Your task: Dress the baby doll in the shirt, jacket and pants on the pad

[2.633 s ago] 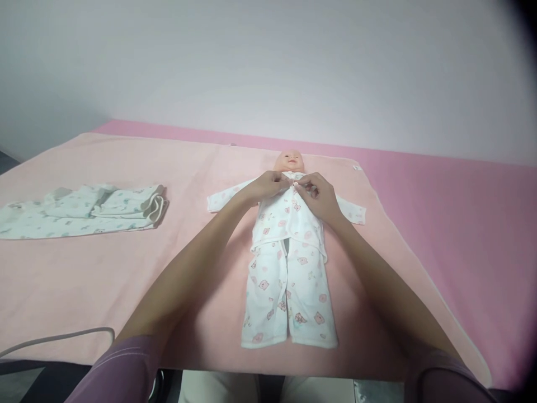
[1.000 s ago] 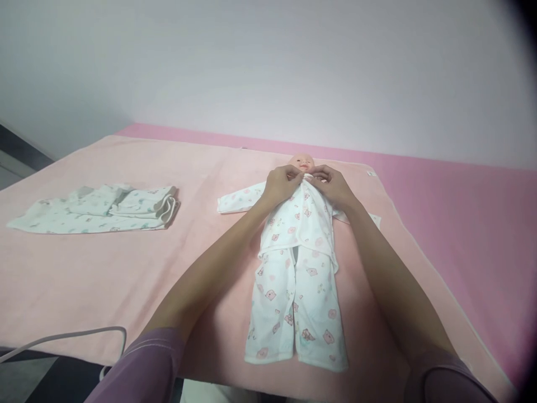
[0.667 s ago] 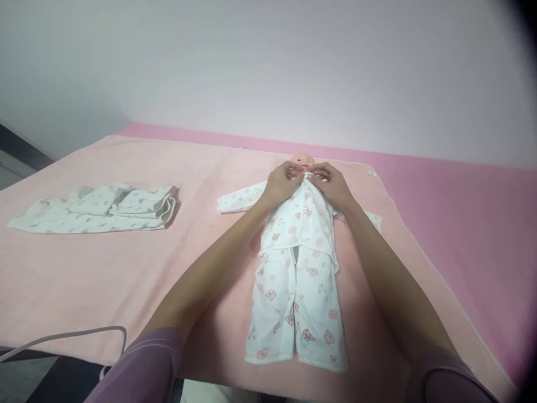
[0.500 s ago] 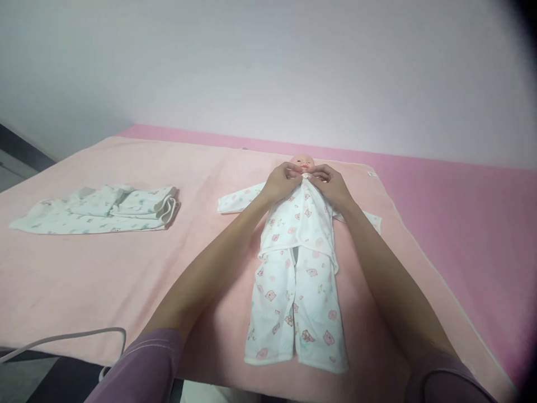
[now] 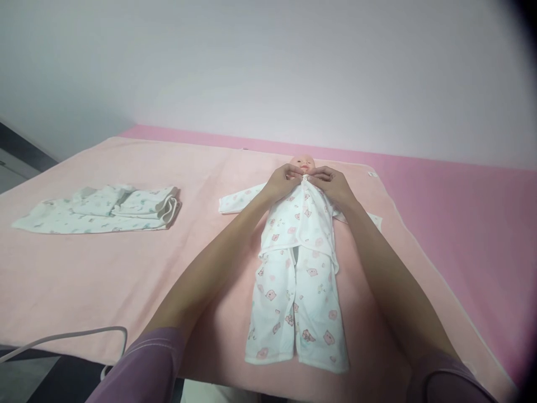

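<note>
A baby doll (image 5: 302,160) lies on its back, head toward the wall, dressed in a white printed top (image 5: 300,224) and matching trousers (image 5: 297,310). Just under the doll's chin, my left hand (image 5: 284,182) pinches one side of the top's neckline. From the other side my right hand (image 5: 332,183) pinches the same neckline, and the fingertips of both hands nearly meet at the front opening. Whatever fastening sits between the fingertips is too small to make out. The sleeves stretch out flat to either side.
A folded white cloth with a green print (image 5: 100,210) lies to the left on the pale pink mat (image 5: 201,257). A white cable (image 5: 62,337) loops over the mat's front left edge. Behind is a plain wall (image 5: 268,73), with a brighter pink surface (image 5: 461,224) on the right.
My right hand has shifted very slightly, its fingers still at the neckline. My left hand stays at the collar, and the doll lies as before.
</note>
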A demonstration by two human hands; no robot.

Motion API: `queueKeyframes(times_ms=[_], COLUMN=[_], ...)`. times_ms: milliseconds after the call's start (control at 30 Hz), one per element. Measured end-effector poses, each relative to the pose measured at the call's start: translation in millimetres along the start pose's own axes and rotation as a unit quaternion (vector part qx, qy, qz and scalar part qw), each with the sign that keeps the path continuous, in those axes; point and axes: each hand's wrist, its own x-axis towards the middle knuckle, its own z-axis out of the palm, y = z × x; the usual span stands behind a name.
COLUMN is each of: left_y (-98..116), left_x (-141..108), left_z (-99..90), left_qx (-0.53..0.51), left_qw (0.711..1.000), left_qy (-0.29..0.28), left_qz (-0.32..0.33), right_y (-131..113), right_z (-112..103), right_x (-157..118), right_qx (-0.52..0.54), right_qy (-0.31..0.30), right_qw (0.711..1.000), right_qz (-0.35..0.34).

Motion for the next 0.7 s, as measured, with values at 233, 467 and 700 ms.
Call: queueKeyframes(times_ms=[233, 467, 700], left_y=[-4.4, -3.1, -4.8], left_x=[2.8, 1.8, 4.8], left_z=[-4.9, -7.4, -3.9], left_qx=[0.0, 0.01, 0.009], left_qw=[1.0, 1.0, 1.0], left_qy=[-0.02, -0.025, -0.011], left_qz=[0.004, -0.007, -0.019], right_y=[-2.2, 1.4, 4.1], right_z=[1.7, 0.8, 2.0], right_x=[0.8, 0.5, 1.2], right_qx=[-0.034, -0.045, -0.061], right_qy=[0.022, 0.029, 0.06], right_qw=[0.999, 0.999, 0.996], right_qz=[0.004, 0.007, 0.028])
